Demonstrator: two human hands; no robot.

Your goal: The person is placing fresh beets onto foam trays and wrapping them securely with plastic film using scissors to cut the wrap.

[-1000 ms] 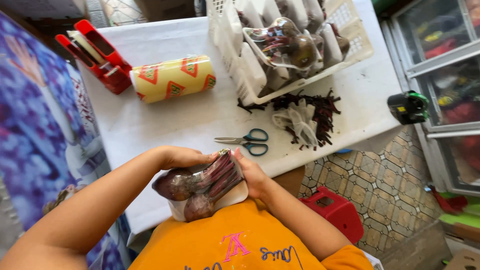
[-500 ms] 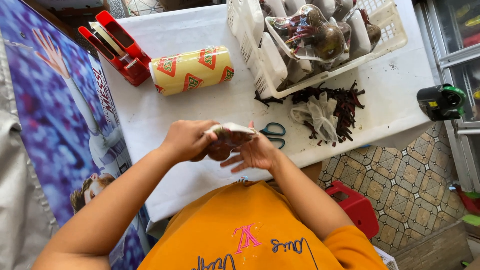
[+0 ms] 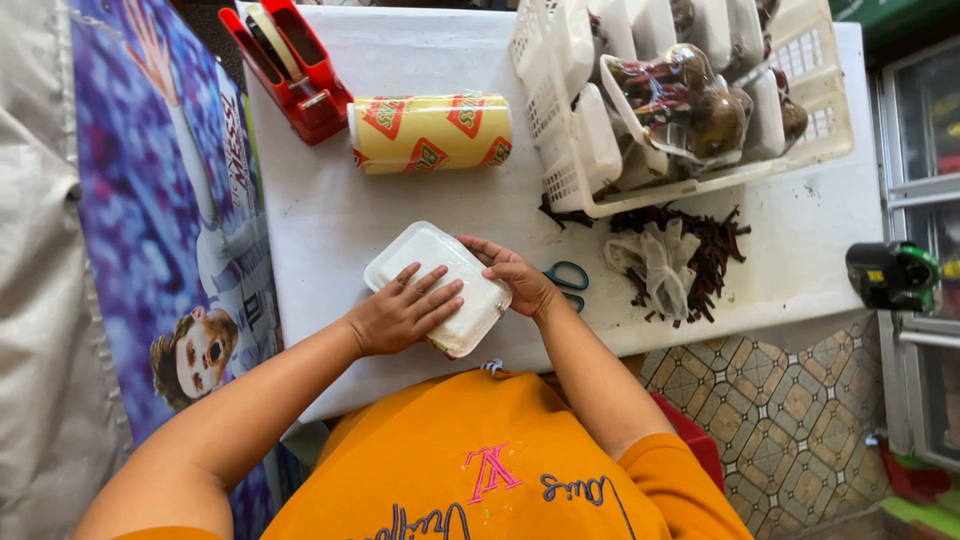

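A white foam tray (image 3: 440, 280) lies upside down on the white table (image 3: 330, 220), its underside facing up. My left hand (image 3: 405, 312) presses flat on the tray's near half, fingers spread. My right hand (image 3: 515, 278) holds the tray's right edge with curled fingers. What is under the tray is hidden. Blue-handled scissors (image 3: 568, 283) lie just right of my right hand.
A yellow roll of wrap (image 3: 430, 132) and a red dispenser (image 3: 290, 65) lie at the back. A white basket (image 3: 680, 95) holds wrapped trays of dark beets. Dark trimmings and plastic gloves (image 3: 670, 262) sit to the right. A poster (image 3: 170, 230) hangs at left.
The tray of beets, held up in both hands before, has been turned over and laid face down on the table. Both hands now rest on it.
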